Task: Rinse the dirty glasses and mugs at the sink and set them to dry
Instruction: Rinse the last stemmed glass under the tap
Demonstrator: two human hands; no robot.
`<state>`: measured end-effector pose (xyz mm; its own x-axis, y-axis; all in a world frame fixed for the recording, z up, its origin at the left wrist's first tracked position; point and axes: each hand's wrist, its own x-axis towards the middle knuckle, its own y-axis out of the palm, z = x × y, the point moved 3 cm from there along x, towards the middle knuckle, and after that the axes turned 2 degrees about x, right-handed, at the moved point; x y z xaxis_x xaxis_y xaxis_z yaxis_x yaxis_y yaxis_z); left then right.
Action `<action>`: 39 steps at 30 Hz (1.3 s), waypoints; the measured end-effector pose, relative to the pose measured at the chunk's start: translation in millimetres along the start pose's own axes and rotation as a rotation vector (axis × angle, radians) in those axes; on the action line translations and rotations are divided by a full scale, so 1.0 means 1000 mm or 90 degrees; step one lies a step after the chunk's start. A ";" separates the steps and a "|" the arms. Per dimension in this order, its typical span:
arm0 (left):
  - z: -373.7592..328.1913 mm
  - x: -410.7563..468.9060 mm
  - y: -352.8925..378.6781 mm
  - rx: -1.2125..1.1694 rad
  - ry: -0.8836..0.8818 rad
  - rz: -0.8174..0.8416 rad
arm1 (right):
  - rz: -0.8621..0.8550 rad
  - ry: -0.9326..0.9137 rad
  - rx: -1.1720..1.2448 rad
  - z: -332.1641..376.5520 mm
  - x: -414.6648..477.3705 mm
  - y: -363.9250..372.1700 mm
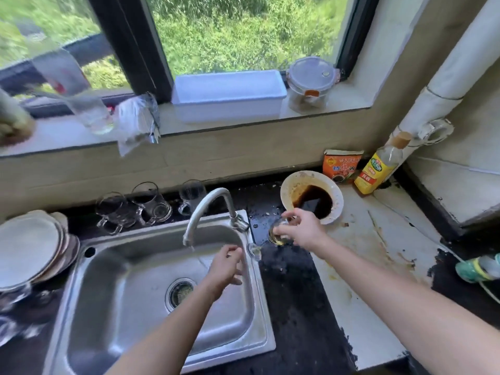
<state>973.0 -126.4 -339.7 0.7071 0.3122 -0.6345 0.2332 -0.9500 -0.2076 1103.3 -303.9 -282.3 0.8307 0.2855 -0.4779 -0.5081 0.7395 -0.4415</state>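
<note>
The small glass [278, 234] sits on the dark counter just right of the sink [162, 293] rim — the right hand [303, 230] clasps it from above, so its path lies leftward to the faucet [208, 209], where the left hand [226, 269] hangs loosely curled and empty.

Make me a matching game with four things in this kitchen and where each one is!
Things:
1. white tub
2. small glass
3. stack of plates
4. yellow bottle

Places:
A. left of the sink
B. in the right hand
C. far right corner of the counter
D. on the windowsill

Pairs: 1-D, 2-B, 3-A, 4-C
</note>
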 end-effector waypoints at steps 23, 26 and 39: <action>0.105 -0.004 -0.146 -0.272 -0.092 -0.110 | 0.205 0.058 -0.012 0.067 -0.010 0.215; 0.103 -0.003 -0.153 -0.215 -0.006 -0.174 | 0.261 0.177 -0.023 0.061 -0.014 0.212; 0.094 0.001 -0.155 -0.204 -0.038 -0.146 | 0.256 0.031 -0.019 0.070 -0.013 0.211</action>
<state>874.6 21.0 -377.8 0.5752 0.5062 -0.6426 0.5829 -0.8048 -0.1122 1000.7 -108.9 -316.5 0.5530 0.5190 -0.6518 -0.7974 0.5564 -0.2335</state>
